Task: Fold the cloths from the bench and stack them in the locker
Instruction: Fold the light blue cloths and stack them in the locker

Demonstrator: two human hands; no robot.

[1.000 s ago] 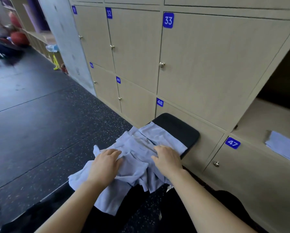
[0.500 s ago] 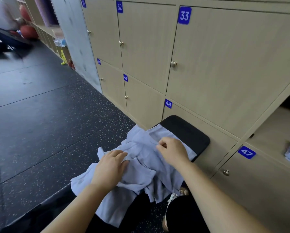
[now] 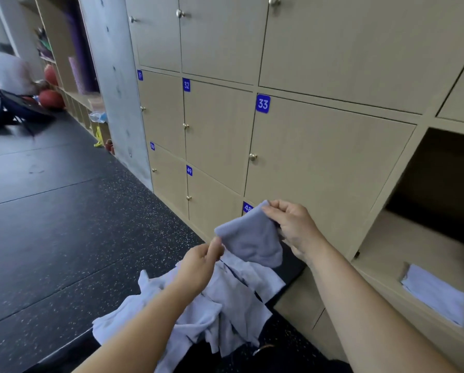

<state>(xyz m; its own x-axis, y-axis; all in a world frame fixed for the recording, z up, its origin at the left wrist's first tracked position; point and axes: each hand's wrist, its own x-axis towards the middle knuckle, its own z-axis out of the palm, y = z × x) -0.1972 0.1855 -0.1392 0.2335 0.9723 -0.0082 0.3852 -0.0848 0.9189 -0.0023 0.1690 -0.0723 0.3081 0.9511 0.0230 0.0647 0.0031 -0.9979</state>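
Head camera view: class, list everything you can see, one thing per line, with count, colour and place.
locker doors: many, beige with blue number tags, wall ahead
open locker: one, beige, right
folded cloth: one visible, pale blue, inside the open locker
bench: one, black, against the lockers
cloth pile: count unclear, pale blue, on the bench
held cloth: one, blue-grey, lifted above the pile
floor: black, speckled, left
left hand: pinches the held cloth's lower corner
right hand: pinches its upper corner

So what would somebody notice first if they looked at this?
Probably the left hand and right hand pinching a pale blue cloth up in the middle, above a rumpled pile on the black bench. Then the open locker at right, one folded cloth lying inside.
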